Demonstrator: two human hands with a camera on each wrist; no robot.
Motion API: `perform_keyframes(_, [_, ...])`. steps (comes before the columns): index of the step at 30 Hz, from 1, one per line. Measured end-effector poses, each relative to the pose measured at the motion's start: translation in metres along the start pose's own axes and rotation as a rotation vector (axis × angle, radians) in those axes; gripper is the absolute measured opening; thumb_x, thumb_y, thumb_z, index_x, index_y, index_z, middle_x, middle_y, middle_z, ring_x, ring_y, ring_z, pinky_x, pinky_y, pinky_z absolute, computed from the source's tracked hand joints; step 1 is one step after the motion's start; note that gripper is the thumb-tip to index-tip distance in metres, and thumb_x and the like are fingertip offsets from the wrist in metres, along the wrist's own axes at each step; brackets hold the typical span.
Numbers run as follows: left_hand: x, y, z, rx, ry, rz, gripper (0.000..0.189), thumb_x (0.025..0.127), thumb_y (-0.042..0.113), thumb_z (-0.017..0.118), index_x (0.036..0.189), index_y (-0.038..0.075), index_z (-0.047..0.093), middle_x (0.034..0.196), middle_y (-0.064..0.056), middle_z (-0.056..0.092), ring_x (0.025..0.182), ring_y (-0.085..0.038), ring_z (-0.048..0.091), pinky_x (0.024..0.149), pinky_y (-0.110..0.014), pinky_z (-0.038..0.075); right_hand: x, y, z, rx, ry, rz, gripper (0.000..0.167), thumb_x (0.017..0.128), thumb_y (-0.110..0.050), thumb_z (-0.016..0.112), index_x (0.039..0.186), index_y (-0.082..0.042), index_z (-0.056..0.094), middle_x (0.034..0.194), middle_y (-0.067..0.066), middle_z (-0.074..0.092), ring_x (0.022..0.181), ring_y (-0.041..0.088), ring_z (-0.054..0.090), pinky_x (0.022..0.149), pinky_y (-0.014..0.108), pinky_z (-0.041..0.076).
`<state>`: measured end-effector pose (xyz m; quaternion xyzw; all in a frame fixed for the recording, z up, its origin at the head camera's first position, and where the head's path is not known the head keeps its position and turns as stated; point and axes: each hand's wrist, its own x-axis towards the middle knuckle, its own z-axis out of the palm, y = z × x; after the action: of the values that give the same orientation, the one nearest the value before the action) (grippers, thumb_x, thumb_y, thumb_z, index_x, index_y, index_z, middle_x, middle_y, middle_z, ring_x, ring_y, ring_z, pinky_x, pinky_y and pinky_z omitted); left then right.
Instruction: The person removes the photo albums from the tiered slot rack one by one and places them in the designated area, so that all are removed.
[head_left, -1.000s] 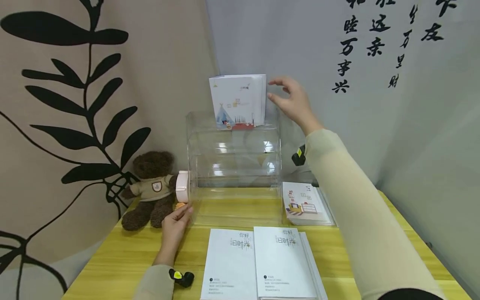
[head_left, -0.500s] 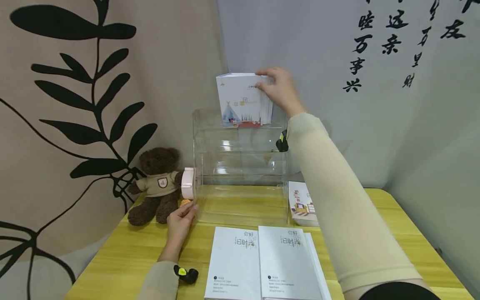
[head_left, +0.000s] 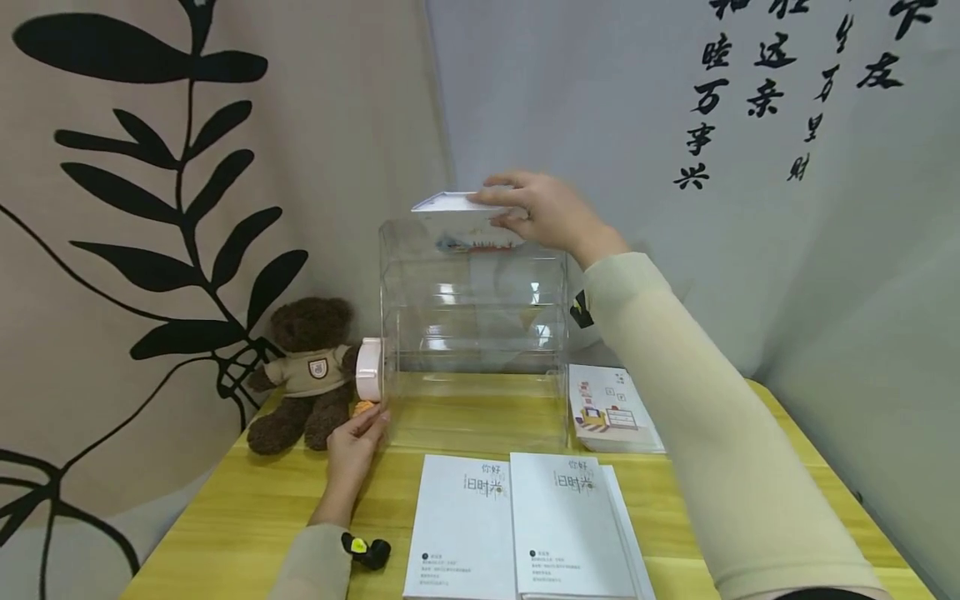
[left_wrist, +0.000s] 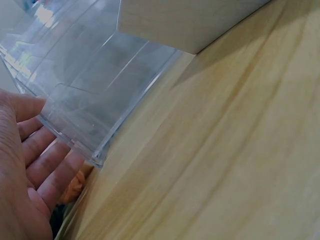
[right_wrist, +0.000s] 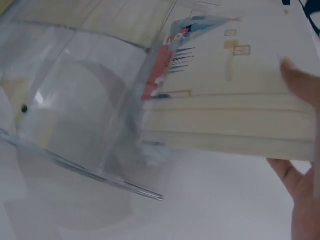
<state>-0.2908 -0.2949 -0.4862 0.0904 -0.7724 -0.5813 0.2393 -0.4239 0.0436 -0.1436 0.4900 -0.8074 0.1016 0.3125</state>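
My right hand (head_left: 543, 212) grips a white book (head_left: 442, 202) with a tent picture on its cover, at the top of the clear plastic rack (head_left: 476, 308). In the right wrist view the thumb lies on its front cover, fingers reach behind, and more white books (right_wrist: 230, 122) stand behind it. The cover looks foreshortened and tilted in the head view. My left hand (head_left: 352, 446) touches the rack's lower left side; the left wrist view shows its fingers (left_wrist: 55, 182) fairly straight along the panel edge.
Two stacks of white books, left (head_left: 461, 525) and right (head_left: 570, 521), lie in front of the rack. Another book stack (head_left: 611, 408) lies to its right. A brown teddy bear (head_left: 311, 375) and a pale pink object (head_left: 369, 368) stand left, on the yellow wooden table (head_left: 225, 517).
My right hand has come from the books' right side onto the front book and grips it. The books have tipped, so their top edge shows lower. The left hand stays at the rack.
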Motion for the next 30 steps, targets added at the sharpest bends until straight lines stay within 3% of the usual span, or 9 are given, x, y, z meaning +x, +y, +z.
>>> perform_keyframes(6, [-0.001, -0.001, 0.0, 0.009, -0.003, -0.002, 0.035, 0.091, 0.029, 0.078, 0.12, 0.01, 0.076, 0.11, -0.014, 0.074, 0.08, -0.001, 0.068, 0.065, -0.019, 0.056, -0.007, -0.015, 0.004, -0.081, -0.123, -0.099, 0.051, 0.101, -0.021, 0.065, 0.147, -0.037, 0.053, 0.144, -0.001, 0.058, 0.107, 0.029, 0.069, 0.083, 0.047, 0.055])
perform_keyframes(9, [-0.001, 0.0, 0.001, 0.002, -0.012, -0.013, 0.034, 0.092, 0.029, 0.077, 0.121, 0.01, 0.075, 0.112, -0.014, 0.073, 0.082, 0.001, 0.068, 0.066, -0.019, 0.056, -0.014, -0.019, 0.012, -0.066, -0.109, -0.142, 0.051, 0.104, -0.016, 0.058, 0.15, -0.036, 0.049, 0.14, 0.001, 0.061, 0.093, 0.029, 0.071, 0.081, 0.044, 0.056])
perform_keyframes(14, [-0.002, -0.001, 0.001, -0.018, -0.022, -0.018, 0.034, 0.092, 0.028, 0.077, 0.121, 0.011, 0.075, 0.111, -0.014, 0.074, 0.08, -0.001, 0.069, 0.066, -0.02, 0.057, -0.024, -0.022, 0.02, -0.061, 0.001, -0.216, 0.044, 0.108, -0.015, 0.047, 0.15, -0.029, 0.051, 0.132, 0.009, 0.065, 0.061, 0.024, 0.062, 0.064, 0.036, 0.054])
perform_keyframes(24, [0.001, -0.003, 0.0, 0.012, -0.031, -0.034, 0.036, 0.092, 0.031, 0.076, 0.123, 0.011, 0.074, 0.113, -0.014, 0.073, 0.081, 0.0, 0.068, 0.066, -0.02, 0.057, -0.035, -0.033, 0.018, -0.012, 0.24, -0.251, 0.039, 0.105, -0.009, 0.052, 0.142, -0.019, 0.06, 0.121, 0.013, 0.069, 0.095, 0.029, 0.07, 0.069, 0.038, 0.056])
perform_keyframes(30, [0.001, -0.002, 0.0, 0.012, -0.036, -0.024, 0.038, 0.093, 0.033, 0.075, 0.124, 0.011, 0.074, 0.114, -0.014, 0.073, 0.082, 0.002, 0.068, 0.067, -0.019, 0.056, -0.044, -0.038, 0.018, 0.084, 0.348, -0.225, 0.044, 0.098, -0.004, 0.065, 0.141, -0.014, 0.06, 0.111, 0.011, 0.072, 0.07, 0.02, 0.061, 0.063, 0.033, 0.052])
